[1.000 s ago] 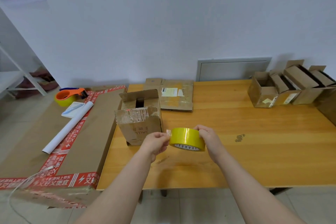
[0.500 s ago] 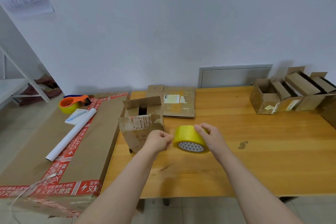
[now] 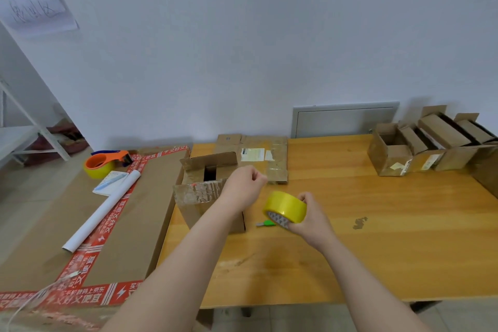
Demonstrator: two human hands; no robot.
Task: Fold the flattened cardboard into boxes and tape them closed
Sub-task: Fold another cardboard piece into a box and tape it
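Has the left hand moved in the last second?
Yes. The left hand has come off the yellow tape roll and moved farther back beside the open box, toward its rear flap.

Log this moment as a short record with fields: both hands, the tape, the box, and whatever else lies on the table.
left hand: raised near the open box, fingers curled in a pinch; what it pinches cannot be seen
right hand: grips the yellow tape roll above the table
open box: upright on the table, top flaps up
flattened cardboard: lies flat behind the open box
small green item: on the table beside the roll
other boxes: row at the table's far right, flaps open
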